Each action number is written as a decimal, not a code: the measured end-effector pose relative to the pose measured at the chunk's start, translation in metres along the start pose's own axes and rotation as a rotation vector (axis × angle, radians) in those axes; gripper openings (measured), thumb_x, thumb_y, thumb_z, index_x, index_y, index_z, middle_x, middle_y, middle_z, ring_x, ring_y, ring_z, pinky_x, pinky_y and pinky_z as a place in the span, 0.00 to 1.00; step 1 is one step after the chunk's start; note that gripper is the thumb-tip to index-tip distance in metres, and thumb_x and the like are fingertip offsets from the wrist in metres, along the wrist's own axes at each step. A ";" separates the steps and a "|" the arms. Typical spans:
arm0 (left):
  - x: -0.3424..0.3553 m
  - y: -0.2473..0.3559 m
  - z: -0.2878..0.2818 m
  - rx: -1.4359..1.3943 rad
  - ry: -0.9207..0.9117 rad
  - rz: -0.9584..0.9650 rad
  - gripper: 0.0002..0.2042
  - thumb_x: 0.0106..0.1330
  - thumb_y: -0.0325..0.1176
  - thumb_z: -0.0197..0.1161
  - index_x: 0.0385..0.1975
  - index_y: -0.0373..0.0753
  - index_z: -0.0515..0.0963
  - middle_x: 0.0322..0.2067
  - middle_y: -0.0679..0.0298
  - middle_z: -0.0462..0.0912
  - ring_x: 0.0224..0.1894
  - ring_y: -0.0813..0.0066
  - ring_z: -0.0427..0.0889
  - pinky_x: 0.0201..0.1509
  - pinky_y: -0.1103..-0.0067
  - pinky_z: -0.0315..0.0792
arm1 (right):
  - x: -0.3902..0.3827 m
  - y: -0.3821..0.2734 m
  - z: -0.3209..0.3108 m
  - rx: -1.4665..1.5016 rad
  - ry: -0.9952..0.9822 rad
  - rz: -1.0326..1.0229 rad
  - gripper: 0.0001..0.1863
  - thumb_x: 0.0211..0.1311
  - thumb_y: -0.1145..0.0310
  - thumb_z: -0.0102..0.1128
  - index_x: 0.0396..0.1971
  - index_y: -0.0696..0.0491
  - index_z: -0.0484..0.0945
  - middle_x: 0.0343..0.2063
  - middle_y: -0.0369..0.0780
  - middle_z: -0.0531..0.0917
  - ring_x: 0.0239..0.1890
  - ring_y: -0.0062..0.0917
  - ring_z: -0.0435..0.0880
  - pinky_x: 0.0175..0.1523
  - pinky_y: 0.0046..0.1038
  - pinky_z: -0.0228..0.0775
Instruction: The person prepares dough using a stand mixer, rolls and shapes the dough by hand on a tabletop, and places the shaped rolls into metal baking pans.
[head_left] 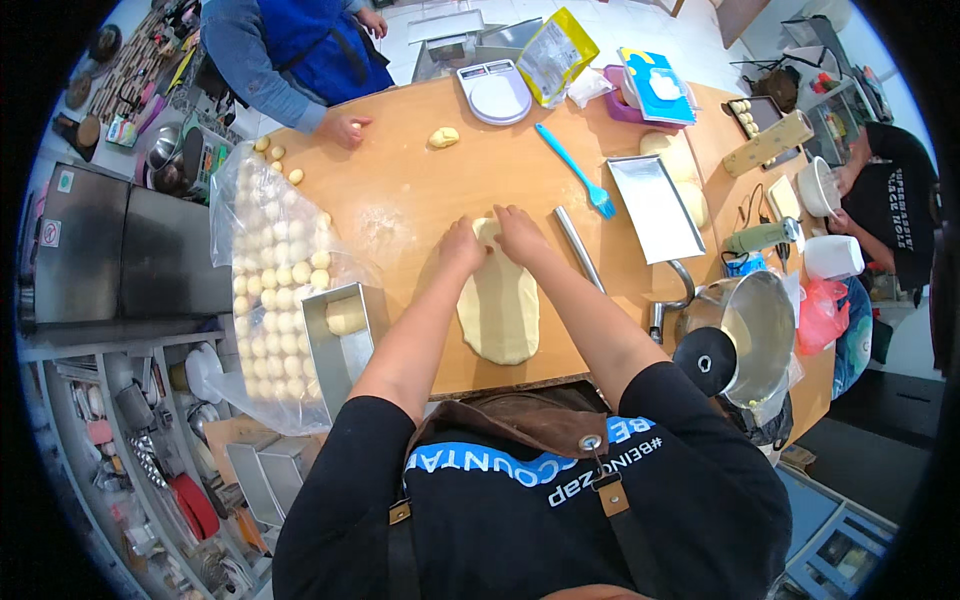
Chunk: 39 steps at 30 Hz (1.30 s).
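A long, flattened oval sheet of pale dough [500, 310] lies on the wooden table in front of me, stretching toward my body. My left hand [463, 246] and my right hand [522, 238] meet at its far end, fingers curled in on the dough's edge from either side. Right of my right forearm rests a metal rod [580, 248]. Close to my left forearm stands a metal loaf pan [368, 355] with a piece of dough [346, 315] inside.
Many dough balls [285, 275] sit under clear plastic at left. Farther off are a blue brush [580, 172], kitchen scale [496, 92], small dough lump [443, 138] and metal tray [655, 208]. A mixing bowl [755, 330] stands right. Co-workers' hands [343, 129] appear far left and at right.
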<state>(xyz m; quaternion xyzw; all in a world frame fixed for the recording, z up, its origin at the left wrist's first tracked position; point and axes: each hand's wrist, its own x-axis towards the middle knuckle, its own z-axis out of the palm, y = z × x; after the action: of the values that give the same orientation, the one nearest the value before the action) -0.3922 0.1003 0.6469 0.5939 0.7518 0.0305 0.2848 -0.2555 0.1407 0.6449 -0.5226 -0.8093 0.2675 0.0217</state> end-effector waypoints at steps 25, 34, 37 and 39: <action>-0.071 -0.005 -0.037 -0.165 0.364 0.681 0.20 0.47 0.51 0.70 0.21 0.37 0.77 0.22 0.62 0.77 0.25 0.63 0.76 0.27 0.72 0.70 | -0.088 -0.011 -0.070 0.332 -0.075 -0.192 0.09 0.55 0.73 0.56 0.35 0.55 0.80 0.32 0.45 0.81 0.36 0.38 0.79 0.41 0.34 0.70; -0.154 0.026 -0.098 -0.269 0.382 0.971 0.17 0.44 0.45 0.73 0.17 0.38 0.76 0.15 0.64 0.73 0.18 0.68 0.73 0.21 0.75 0.65 | -0.179 -0.043 -0.137 0.340 0.011 -0.455 0.07 0.55 0.76 0.55 0.34 0.57 0.79 0.29 0.43 0.80 0.33 0.36 0.79 0.39 0.33 0.69; -0.174 0.035 -0.120 -0.283 0.343 1.017 0.18 0.45 0.47 0.71 0.16 0.39 0.75 0.15 0.65 0.72 0.18 0.68 0.72 0.21 0.75 0.64 | -0.197 -0.057 -0.164 0.396 -0.023 -0.492 0.07 0.55 0.77 0.55 0.34 0.57 0.78 0.29 0.42 0.80 0.34 0.36 0.79 0.39 0.33 0.70; -0.186 0.042 -0.134 -0.301 0.323 1.033 0.19 0.46 0.49 0.70 0.15 0.39 0.73 0.15 0.64 0.72 0.18 0.67 0.73 0.21 0.74 0.65 | -0.206 -0.069 -0.182 0.406 -0.035 -0.521 0.07 0.54 0.77 0.56 0.34 0.57 0.78 0.28 0.42 0.80 0.34 0.36 0.79 0.38 0.32 0.70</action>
<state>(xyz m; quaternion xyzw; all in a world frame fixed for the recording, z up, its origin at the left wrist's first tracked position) -0.3936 -0.0179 0.8483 0.8256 0.3844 0.3637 0.1958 -0.1620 0.0176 0.8826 -0.2782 -0.8461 0.4178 0.1793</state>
